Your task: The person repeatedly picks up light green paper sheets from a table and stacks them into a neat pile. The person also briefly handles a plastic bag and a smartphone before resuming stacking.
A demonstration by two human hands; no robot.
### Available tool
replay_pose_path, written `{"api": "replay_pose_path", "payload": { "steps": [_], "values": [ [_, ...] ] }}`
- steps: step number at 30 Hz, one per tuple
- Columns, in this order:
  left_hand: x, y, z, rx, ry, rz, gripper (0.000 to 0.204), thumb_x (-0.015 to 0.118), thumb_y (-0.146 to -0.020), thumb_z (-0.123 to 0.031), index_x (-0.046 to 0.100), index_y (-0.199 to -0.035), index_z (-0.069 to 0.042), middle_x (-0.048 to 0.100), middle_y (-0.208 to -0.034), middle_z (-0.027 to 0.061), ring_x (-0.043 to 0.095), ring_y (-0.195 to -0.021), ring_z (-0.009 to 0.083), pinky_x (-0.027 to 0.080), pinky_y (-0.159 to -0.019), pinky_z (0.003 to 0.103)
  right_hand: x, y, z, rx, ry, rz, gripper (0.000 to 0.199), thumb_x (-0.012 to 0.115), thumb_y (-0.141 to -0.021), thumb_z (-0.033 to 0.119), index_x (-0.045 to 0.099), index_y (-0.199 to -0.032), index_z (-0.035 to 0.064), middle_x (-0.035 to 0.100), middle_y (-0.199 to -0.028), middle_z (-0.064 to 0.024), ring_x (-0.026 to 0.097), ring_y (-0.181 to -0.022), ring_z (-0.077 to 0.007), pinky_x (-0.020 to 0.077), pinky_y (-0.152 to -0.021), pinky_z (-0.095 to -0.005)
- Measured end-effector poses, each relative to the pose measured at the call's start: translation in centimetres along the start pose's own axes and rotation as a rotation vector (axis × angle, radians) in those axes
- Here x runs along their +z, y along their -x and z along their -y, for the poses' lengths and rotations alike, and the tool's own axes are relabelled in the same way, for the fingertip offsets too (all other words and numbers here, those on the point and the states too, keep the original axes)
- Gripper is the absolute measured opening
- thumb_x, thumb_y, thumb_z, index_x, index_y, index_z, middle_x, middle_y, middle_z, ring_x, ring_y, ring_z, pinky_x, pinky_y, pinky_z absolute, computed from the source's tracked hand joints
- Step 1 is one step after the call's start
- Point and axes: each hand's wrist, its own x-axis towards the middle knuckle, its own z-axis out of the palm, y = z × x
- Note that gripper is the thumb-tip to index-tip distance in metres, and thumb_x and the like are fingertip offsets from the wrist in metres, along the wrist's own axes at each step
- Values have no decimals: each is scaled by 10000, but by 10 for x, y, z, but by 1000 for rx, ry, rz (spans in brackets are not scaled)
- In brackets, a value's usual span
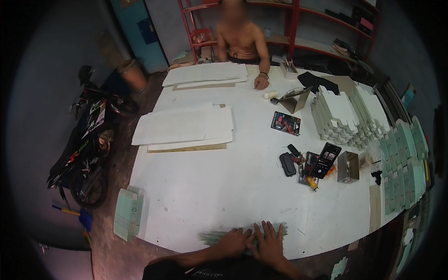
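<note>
White table (210, 186) with card stacks (186, 126)

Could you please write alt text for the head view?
Both hands, left hand and right hand, press on a fanned stack of greenish sheets at the near edge of a white table. Another person sits opposite.

We see a matt white table (210, 186), smooth like painted board. The fanned stack (219, 235) under our left hand (233, 241) and right hand (269, 242) looks like thin greenish paper. The white sheets (186, 125) look like matt card over brown cardboard. The phone (325, 160) is glossy, the small box (347, 166) dull metal, the shelves (298, 28) red-painted metal.
</note>
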Motion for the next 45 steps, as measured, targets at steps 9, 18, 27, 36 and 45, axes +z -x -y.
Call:
{"api": "replay_pose_path", "payload": {
  "steps": [9,18,27,36,45],
  "values": [
    [4,-1,7,88,-81,33,702,661,-981,-313,412,-1506,81,503,-1479,292,558,-1293,459,469,-1056,549,12,8,-3,-3,109,65,889,662,-906,664,507,-1517,37,412,-1567,-331,343,-1493,-516,109,-1140,-836],
    [-49,-55,105,-82,769,498,863,386,-1029,-746,618,-1437,-22,626,-1423,257,596,-1330,382,451,-1129,473,-3,-10,7,-1,166,147,1107,620,-871,786,407,-1561,-54,289,-1629,-376,192,-1546,-573,60,-1114,-866],
    [-36,-69,130,-34,919,470,1072,43,-981,-839,575,-1506,-70,567,-1506,248,538,-1393,398,436,-1169,486,20,-22,32,-137,28,231,1100,526,-886,855,438,-1576,3,153,-1680,-392,70,-1586,-557,87,-1114,-863],
    [-43,-64,121,-21,893,461,1069,42,-976,-839,566,-1515,-79,540,-1543,232,504,-1434,381,419,-1183,480,28,-17,33,-162,183,212,1079,495,-899,853,410,-1603,39,213,-1676,-368,133,-1583,-542,128,-1140,-834],
    [-38,-65,125,-84,899,438,1184,62,-942,-893,574,-1453,44,576,-1472,249,523,-1377,351,409,-1166,483,-7,-29,40,-75,65,122,1057,525,-903,828,397,-1610,53,233,-1675,-331,154,-1566,-557,159,-1126,-842]
  ]
}}
